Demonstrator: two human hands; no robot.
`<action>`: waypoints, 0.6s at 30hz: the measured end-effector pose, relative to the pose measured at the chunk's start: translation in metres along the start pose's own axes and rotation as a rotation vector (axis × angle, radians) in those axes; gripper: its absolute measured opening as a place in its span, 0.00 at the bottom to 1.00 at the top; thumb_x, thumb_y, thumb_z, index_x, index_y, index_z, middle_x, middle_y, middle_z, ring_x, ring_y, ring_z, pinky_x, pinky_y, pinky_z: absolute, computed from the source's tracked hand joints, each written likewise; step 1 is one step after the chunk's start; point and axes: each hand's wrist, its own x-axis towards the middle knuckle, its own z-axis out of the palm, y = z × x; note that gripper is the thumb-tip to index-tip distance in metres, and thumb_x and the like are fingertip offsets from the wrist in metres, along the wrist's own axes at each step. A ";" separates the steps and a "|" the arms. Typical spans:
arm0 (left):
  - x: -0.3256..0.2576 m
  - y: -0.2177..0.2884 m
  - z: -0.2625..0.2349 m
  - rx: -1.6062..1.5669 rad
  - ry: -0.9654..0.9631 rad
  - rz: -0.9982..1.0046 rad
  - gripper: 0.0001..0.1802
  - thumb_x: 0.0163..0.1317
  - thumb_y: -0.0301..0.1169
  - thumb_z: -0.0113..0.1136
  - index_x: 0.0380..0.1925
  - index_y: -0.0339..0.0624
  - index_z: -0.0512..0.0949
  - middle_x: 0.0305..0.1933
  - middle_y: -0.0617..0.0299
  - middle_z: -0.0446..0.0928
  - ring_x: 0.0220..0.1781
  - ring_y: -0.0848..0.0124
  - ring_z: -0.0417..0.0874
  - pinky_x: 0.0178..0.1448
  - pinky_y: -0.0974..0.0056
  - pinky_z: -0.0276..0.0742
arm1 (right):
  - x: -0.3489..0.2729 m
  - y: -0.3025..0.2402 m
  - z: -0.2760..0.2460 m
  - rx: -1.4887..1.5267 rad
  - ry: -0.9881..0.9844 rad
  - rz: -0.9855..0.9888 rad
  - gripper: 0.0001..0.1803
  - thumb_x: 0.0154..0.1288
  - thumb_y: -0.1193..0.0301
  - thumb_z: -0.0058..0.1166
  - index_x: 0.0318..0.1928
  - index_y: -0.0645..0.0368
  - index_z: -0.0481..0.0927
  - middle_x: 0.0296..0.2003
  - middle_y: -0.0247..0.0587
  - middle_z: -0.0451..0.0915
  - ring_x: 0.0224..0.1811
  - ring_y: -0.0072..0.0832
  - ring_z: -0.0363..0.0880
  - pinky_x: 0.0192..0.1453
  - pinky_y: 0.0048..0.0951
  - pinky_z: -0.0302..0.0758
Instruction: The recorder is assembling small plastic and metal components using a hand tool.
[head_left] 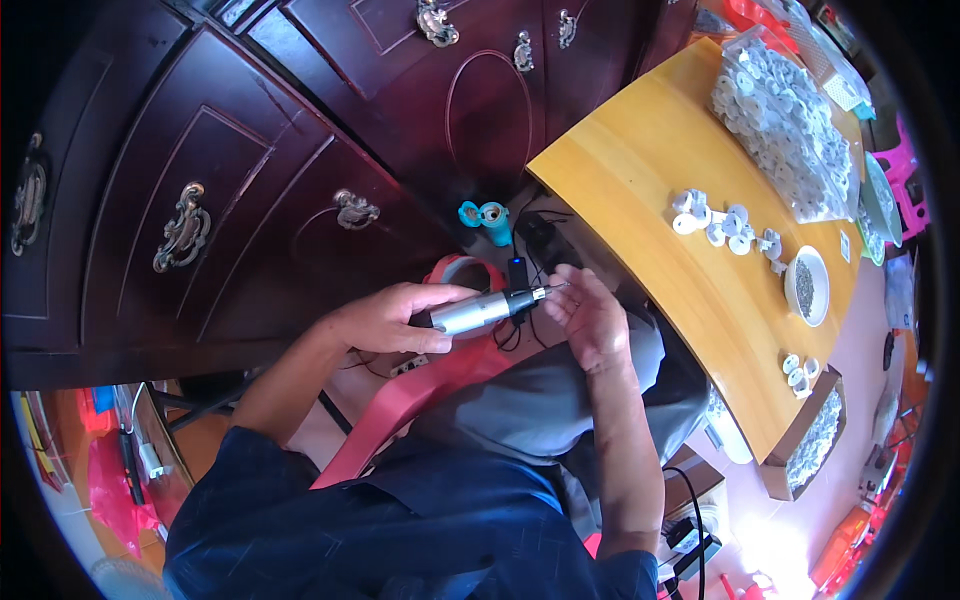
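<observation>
My left hand (395, 318) is wrapped round the silver and black body of an electric screwdriver (468, 315), held level above my lap. Its thin metal bit points right, toward my right hand (598, 325). The fingers of that hand are curled together at the bit's tip, palm partly turned up. Whatever small thing they pinch there, if anything, is too small to make out. Below the screwdriver, a wide red strap or band (415, 395) runs over beside my grey-trousered leg (520, 405).
A yellow wooden table (620, 170) stands at right, bearing a bag of white plastic parts (785, 125), loose round white parts (715, 222) and a white bowl of small metal pieces (807, 286). A cardboard box (780, 478) sits beyond its near edge. Dark cabinets (250, 180) stand ahead, cables (535, 250) below.
</observation>
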 end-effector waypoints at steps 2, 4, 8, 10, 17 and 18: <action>0.005 0.003 0.005 0.013 0.004 0.026 0.37 0.59 0.35 0.66 0.67 0.36 0.65 0.54 0.57 0.78 0.54 0.73 0.76 0.60 0.65 0.71 | -0.002 0.000 0.000 -0.044 -0.122 0.070 0.21 0.75 0.58 0.45 0.51 0.64 0.77 0.37 0.43 0.83 0.39 0.29 0.82 0.46 0.29 0.80; 0.008 0.004 0.007 0.073 0.007 0.070 0.36 0.59 0.35 0.65 0.66 0.36 0.66 0.54 0.57 0.78 0.54 0.73 0.76 0.60 0.65 0.71 | -0.005 0.000 0.001 -0.092 -0.115 0.031 0.18 0.75 0.60 0.47 0.48 0.64 0.78 0.34 0.40 0.83 0.35 0.26 0.82 0.41 0.26 0.80; 0.010 0.004 0.004 0.225 -0.001 0.126 0.38 0.60 0.35 0.66 0.68 0.34 0.64 0.53 0.57 0.78 0.50 0.73 0.79 0.57 0.67 0.74 | -0.006 0.006 -0.002 -0.189 -0.076 -0.091 0.15 0.75 0.63 0.48 0.44 0.63 0.80 0.33 0.38 0.83 0.33 0.24 0.82 0.38 0.25 0.80; 0.010 0.004 0.000 0.157 -0.009 0.074 0.37 0.60 0.35 0.66 0.67 0.35 0.64 0.53 0.58 0.78 0.50 0.73 0.79 0.57 0.66 0.74 | -0.008 0.006 0.000 -0.143 -0.012 -0.123 0.14 0.75 0.64 0.48 0.44 0.63 0.80 0.34 0.38 0.83 0.33 0.24 0.82 0.38 0.24 0.80; 0.019 -0.044 -0.023 0.266 -0.101 -0.019 0.37 0.58 0.34 0.67 0.66 0.37 0.66 0.51 0.56 0.80 0.48 0.68 0.82 0.54 0.63 0.76 | -0.009 -0.005 -0.006 0.231 0.027 -0.206 0.13 0.73 0.68 0.47 0.49 0.64 0.78 0.38 0.41 0.83 0.37 0.27 0.83 0.42 0.26 0.81; 0.025 -0.054 -0.022 0.363 -0.145 -0.033 0.36 0.58 0.34 0.67 0.66 0.37 0.66 0.51 0.55 0.80 0.49 0.66 0.82 0.54 0.62 0.76 | -0.011 -0.007 -0.005 0.249 0.002 -0.197 0.13 0.72 0.69 0.47 0.49 0.64 0.77 0.38 0.41 0.83 0.37 0.28 0.83 0.42 0.26 0.81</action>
